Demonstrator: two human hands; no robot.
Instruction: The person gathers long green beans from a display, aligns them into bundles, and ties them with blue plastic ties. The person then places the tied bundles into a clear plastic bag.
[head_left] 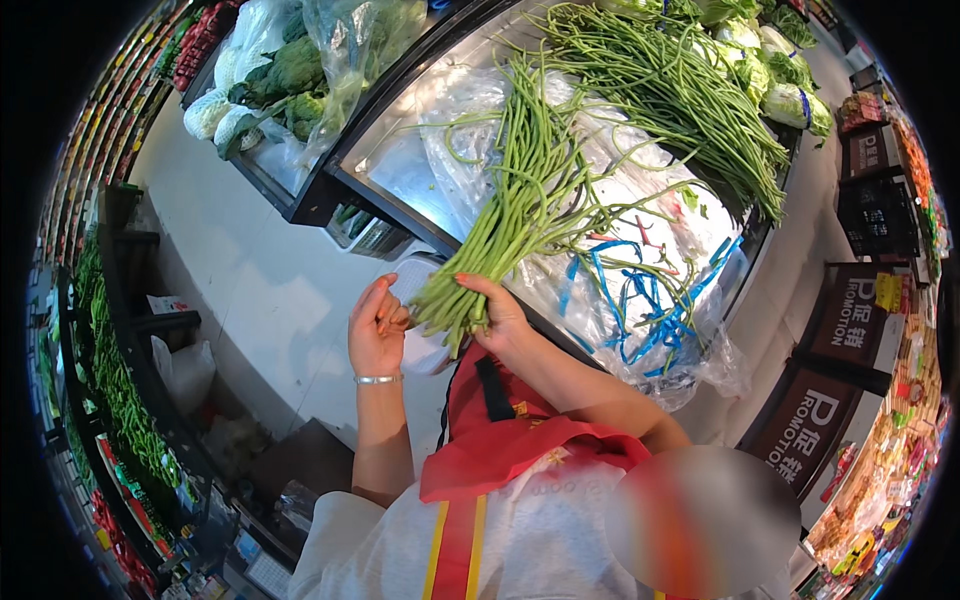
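Currently I see a bundle of long green string beans (500, 215) lying over the clear plastic sheet (620, 200) of the display bin, cut ends overhanging its edge. Right hand (497, 318) clasps those ends, keeping them gathered; left hand (375, 328), loosely open, steadies them. Blue ties (640, 290) lie beside.

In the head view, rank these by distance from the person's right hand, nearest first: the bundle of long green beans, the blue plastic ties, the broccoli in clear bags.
1. Bundle of long green beans, in the right hand's grip.
2. Blue plastic ties, on the display to its right.
3. Broccoli in clear bags, far upper left.
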